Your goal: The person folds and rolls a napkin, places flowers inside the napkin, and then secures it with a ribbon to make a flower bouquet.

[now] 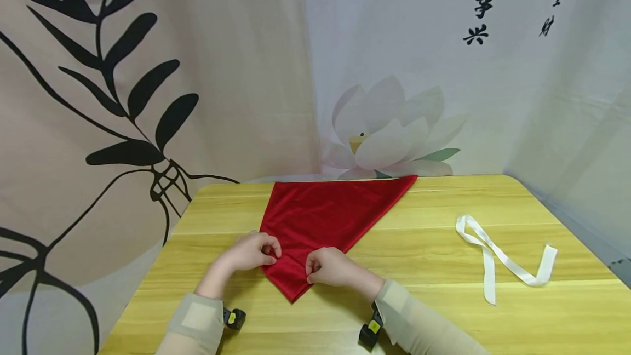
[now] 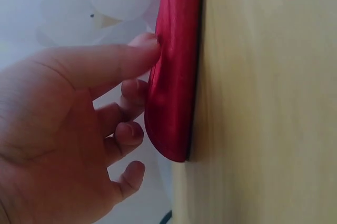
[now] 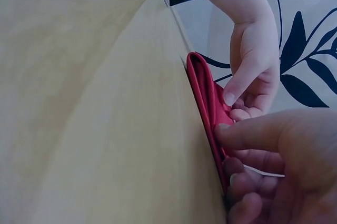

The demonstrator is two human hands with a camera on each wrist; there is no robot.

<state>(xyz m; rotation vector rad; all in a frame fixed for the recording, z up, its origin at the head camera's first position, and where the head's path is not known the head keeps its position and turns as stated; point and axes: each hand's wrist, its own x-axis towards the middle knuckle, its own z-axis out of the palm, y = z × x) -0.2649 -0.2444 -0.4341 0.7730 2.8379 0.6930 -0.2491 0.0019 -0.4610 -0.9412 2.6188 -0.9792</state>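
Observation:
A red satiny cloth (image 1: 325, 210), folded to a pointed shape, lies on the table with one corner toward me. Its folded layers show as a rounded edge in the right wrist view. At the cloth's left edge, my left hand (image 1: 252, 251) pinches the fabric with thumb and fingertips; in the left wrist view its thumb (image 2: 116, 63) presses against the red cloth (image 2: 176, 87). My right hand (image 1: 332, 267) pinches the right edge near the front corner, its thumb (image 3: 253, 129) on the fold. Part of the cloth is covered by both hands.
A white ribbon (image 1: 505, 261) lies loosely bent on the right side of the wooden table (image 1: 419, 300). Behind the table hangs a printed curtain (image 1: 246, 70) with leaves, a lotus and writing. Each wrist wears a strapped black camera.

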